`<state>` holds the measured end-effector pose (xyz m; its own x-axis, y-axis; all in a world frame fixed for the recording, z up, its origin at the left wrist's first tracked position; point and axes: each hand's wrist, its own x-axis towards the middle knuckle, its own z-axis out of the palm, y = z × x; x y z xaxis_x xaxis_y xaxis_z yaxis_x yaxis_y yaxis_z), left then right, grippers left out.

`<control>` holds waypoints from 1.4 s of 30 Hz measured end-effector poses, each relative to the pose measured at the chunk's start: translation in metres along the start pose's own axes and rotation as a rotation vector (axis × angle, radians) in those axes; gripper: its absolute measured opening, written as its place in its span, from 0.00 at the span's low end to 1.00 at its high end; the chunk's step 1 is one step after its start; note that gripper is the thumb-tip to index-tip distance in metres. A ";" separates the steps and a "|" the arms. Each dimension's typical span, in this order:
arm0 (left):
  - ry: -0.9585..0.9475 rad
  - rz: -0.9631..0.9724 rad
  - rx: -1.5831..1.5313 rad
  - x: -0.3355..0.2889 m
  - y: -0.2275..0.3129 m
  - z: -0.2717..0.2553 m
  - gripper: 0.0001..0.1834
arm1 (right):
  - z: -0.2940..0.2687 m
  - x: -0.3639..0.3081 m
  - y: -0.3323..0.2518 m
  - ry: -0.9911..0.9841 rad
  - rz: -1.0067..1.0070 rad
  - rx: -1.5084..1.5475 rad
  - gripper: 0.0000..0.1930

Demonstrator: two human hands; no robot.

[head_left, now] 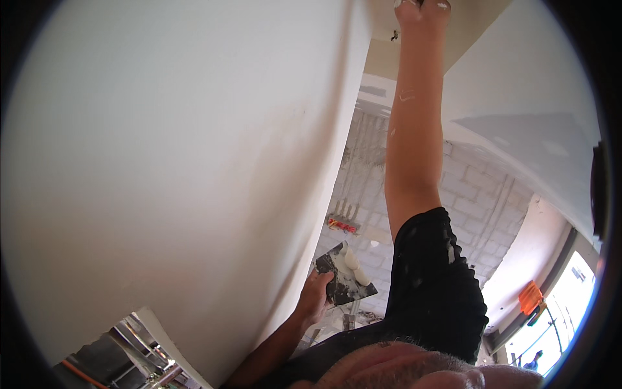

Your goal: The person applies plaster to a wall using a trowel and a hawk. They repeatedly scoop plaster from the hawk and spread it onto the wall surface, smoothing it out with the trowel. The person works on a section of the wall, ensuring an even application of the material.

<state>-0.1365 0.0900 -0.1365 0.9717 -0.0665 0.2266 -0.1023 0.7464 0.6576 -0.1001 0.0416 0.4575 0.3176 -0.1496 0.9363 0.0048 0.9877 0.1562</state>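
My left hand [314,297] is closed round the near edge of a flat dark plastering hawk [345,293], held tilted beside the wall. White plaster [356,266] is smeared over its face and lies in a thick lump along one side. Reaching straight up, my right arm ends at the top edge of the picture. There my right hand [421,9], specked with white, has its fingers bent inward around something dark, mostly cut off by the frame. A broad smooth white wall [162,149] fills the left side, close to both arms.
Behind me stands a grey block wall [473,178] with vertical channels and a red object [342,225] on it. A patched ceiling [531,91] slopes above. A bright window [557,324] with an orange item [530,297] is at right. Metal poles [142,350] show lower left.
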 end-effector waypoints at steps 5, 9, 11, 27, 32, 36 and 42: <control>0.033 0.051 0.015 0.003 -0.003 -0.011 0.17 | -0.032 -0.146 -0.053 -0.124 0.427 -0.142 0.16; 0.048 0.034 0.048 0.006 -0.005 -0.022 0.14 | -0.065 -0.254 -0.109 -0.071 0.580 -0.464 0.19; 0.049 0.039 0.013 0.004 -0.003 -0.015 0.13 | -0.077 -0.299 -0.135 0.031 0.545 -0.641 0.18; 0.072 0.019 -0.122 -0.012 0.006 0.029 0.19 | -0.184 -0.482 -0.283 -0.222 0.854 -1.181 0.21; 0.096 0.085 -0.042 -0.002 -0.005 0.008 0.20 | -0.202 -0.492 -0.286 -0.324 0.814 -1.222 0.22; 0.099 0.148 -0.010 0.002 -0.008 0.008 0.21 | -0.230 -0.503 -0.296 -0.327 0.807 -1.227 0.20; 0.176 0.308 0.063 0.004 -0.018 0.014 0.25 | -0.302 -0.533 -0.334 0.067 1.042 -1.532 0.15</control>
<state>-0.1335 0.0667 -0.1376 0.9143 0.2746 0.2979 -0.4040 0.6709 0.6218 0.0154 -0.1948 -0.1881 0.7877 0.4344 0.4368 0.5425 -0.1535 -0.8259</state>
